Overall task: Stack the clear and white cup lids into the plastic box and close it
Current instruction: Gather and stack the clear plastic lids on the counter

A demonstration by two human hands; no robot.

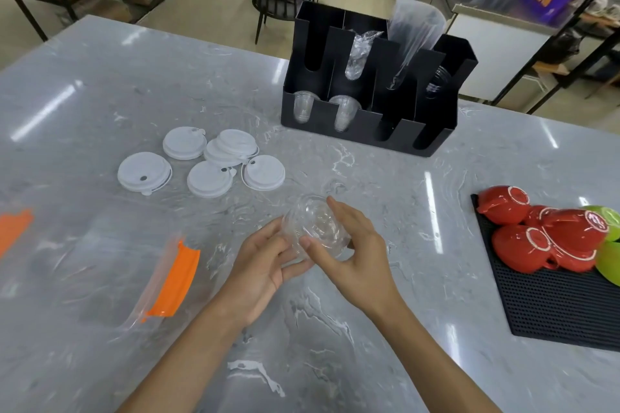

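A stack of clear dome cup lids (313, 228) is held just above the grey marble table between both hands. My left hand (265, 261) grips its near left side; my right hand (355, 255) wraps its right side with fingers over the top. Another clear lid (335, 186) lies flat on the table just beyond. Several white cup lids (208, 163) lie loose to the far left. The clear plastic box (110, 265) with orange latches (174, 282) stands at the left; whether its cover is on I cannot tell.
A black cup organiser (372, 90) with clear cups and plastic sleeves stands at the back centre. On the right, a black rubber mat (550, 305) carries upturned red cups (543, 238) and green cups (610, 255). Shelves and chairs stand beyond the table.
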